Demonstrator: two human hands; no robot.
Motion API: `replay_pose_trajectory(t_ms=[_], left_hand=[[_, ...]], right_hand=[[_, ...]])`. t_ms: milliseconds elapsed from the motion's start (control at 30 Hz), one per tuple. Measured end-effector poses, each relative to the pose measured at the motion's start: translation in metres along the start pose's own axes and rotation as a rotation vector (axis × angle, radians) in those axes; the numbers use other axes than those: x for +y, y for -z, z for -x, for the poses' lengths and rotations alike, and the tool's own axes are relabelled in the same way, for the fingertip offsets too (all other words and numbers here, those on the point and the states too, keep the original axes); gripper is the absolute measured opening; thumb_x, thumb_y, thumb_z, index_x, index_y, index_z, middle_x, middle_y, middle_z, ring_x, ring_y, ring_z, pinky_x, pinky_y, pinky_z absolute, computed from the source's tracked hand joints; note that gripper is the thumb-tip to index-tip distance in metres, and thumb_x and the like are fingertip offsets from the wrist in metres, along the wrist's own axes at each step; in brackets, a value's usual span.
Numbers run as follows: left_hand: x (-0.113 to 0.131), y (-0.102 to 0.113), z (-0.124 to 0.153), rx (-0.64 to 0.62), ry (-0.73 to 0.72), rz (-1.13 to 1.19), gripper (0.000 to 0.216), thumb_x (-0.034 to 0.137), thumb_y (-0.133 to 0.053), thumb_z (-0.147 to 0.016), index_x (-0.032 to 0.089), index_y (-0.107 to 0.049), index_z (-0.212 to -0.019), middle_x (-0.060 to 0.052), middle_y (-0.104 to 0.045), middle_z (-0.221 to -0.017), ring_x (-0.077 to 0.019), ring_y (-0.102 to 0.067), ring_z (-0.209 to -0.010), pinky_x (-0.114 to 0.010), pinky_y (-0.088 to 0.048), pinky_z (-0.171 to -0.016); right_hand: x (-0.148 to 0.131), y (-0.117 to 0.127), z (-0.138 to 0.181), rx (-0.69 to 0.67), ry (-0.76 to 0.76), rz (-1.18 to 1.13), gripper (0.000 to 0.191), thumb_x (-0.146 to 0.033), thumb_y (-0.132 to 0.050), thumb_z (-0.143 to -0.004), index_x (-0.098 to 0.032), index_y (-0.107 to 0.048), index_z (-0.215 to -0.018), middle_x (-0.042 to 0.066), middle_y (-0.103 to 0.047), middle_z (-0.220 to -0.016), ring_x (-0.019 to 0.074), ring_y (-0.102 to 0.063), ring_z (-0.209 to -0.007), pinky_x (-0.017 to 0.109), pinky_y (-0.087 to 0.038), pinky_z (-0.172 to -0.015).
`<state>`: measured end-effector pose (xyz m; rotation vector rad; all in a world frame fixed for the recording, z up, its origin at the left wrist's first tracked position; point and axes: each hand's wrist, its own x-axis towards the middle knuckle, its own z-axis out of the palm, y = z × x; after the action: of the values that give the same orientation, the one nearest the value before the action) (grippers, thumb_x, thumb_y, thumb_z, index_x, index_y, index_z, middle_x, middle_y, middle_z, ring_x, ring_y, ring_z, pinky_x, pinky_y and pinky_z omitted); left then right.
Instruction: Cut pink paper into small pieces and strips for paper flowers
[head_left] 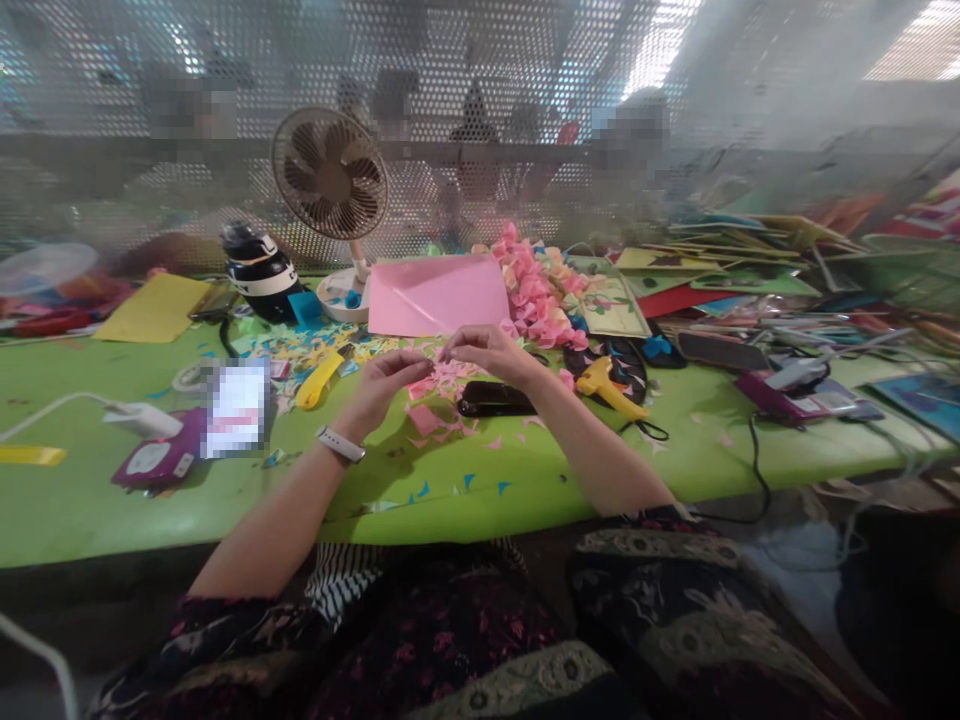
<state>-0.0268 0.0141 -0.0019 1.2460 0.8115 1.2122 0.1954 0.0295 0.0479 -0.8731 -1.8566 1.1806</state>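
Observation:
Over a scatter of pink paper scraps (450, 378), my left hand (391, 378) and my right hand (487, 352) are held close together. Thumb and fingers are pinched on both, and what they hold, if anything, is too small to make out. Below my right hand lies a black stapler-like object (495, 398). Just beyond my hands is a pink paper sheet (439, 297), with a heap of pink and peach paper flowers (534, 295) to its right. A yellow glue gun (611, 388) rests right of my right forearm; a yellow cutter (319, 380) lies left of my left hand.
A fan (330, 175) and dark bottle (259, 275) stand at the back of the green table (480, 465). Purple power strips (154, 455) with cables lie on both sides. A phone (236, 408) is at left. Stacked coloured papers (720, 250) fill the right, before a perforated screen.

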Motion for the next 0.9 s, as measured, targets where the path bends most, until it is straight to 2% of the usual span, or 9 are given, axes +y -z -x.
replay_pose_trajectory(t_ms=[133, 333, 433, 567, 733, 900], left_hand=[[0.001, 0.001, -0.001, -0.050, 0.052, 0.005, 0.035, 0.043, -0.097, -0.062, 0.020, -0.080, -0.082, -0.005, -0.079, -0.086, -0.0169, -0.073, -0.081, -0.034, -0.059, -0.085], [0.004, 0.005, -0.003, -0.078, 0.160, 0.019, 0.046, 0.055, -0.088, -0.074, 0.020, -0.081, -0.103, -0.007, -0.080, -0.089, -0.0183, -0.075, -0.082, -0.030, -0.061, -0.076], [0.005, 0.005, -0.002, -0.123, 0.189, -0.032, 0.048, 0.059, -0.088, -0.073, 0.020, -0.083, -0.100, -0.006, -0.078, -0.083, -0.0168, -0.073, -0.077, -0.027, -0.060, -0.070], [0.005, 0.004, -0.001, -0.203, 0.181, -0.095, 0.041, 0.056, -0.093, -0.068, 0.021, -0.082, -0.086, -0.005, -0.078, -0.082, -0.0148, -0.070, -0.071, -0.027, -0.060, -0.067], [0.004, 0.003, 0.000, -0.223, 0.146, -0.117, 0.041, 0.057, -0.093, -0.066, 0.021, -0.078, -0.076, -0.004, -0.077, -0.080, -0.0137, -0.070, -0.067, -0.027, -0.061, -0.066], [0.004, 0.002, 0.002, -0.216, 0.162, -0.103, 0.035, 0.050, -0.093, -0.068, 0.020, -0.078, -0.080, -0.005, -0.077, -0.084, -0.0157, -0.072, -0.073, -0.029, -0.061, -0.068]], right_hand=[[-0.002, 0.009, 0.001, -0.094, -0.046, 0.031, 0.013, -0.030, -0.075, -0.082, -0.017, -0.075, -0.081, 0.004, -0.078, -0.085, 0.0158, -0.071, -0.083, 0.033, -0.056, -0.086], [-0.005, 0.013, 0.003, -0.185, -0.096, 0.001, 0.008, -0.026, -0.074, -0.081, -0.018, -0.076, -0.080, 0.002, -0.077, -0.079, 0.0145, -0.071, -0.079, 0.033, -0.057, -0.086], [-0.008, 0.012, 0.005, -0.227, -0.106, -0.007, 0.008, -0.026, -0.075, -0.081, -0.018, -0.076, -0.079, 0.002, -0.077, -0.079, 0.0145, -0.071, -0.078, 0.033, -0.058, -0.085], [-0.010, 0.012, 0.005, -0.267, -0.120, -0.033, 0.010, -0.028, -0.077, -0.080, -0.018, -0.076, -0.078, 0.001, -0.076, -0.078, 0.0140, -0.071, -0.076, 0.032, -0.059, -0.083], [-0.003, 0.016, 0.002, -0.246, -0.150, -0.096, 0.019, -0.033, -0.083, -0.077, -0.017, -0.076, -0.081, 0.001, -0.076, -0.076, 0.0153, -0.072, -0.076, 0.032, -0.060, -0.080], [0.007, 0.015, -0.002, -0.153, -0.158, -0.072, 0.021, -0.034, -0.085, -0.077, -0.016, -0.074, -0.078, 0.000, -0.072, -0.071, 0.0112, -0.065, -0.065, 0.028, -0.058, -0.070]])
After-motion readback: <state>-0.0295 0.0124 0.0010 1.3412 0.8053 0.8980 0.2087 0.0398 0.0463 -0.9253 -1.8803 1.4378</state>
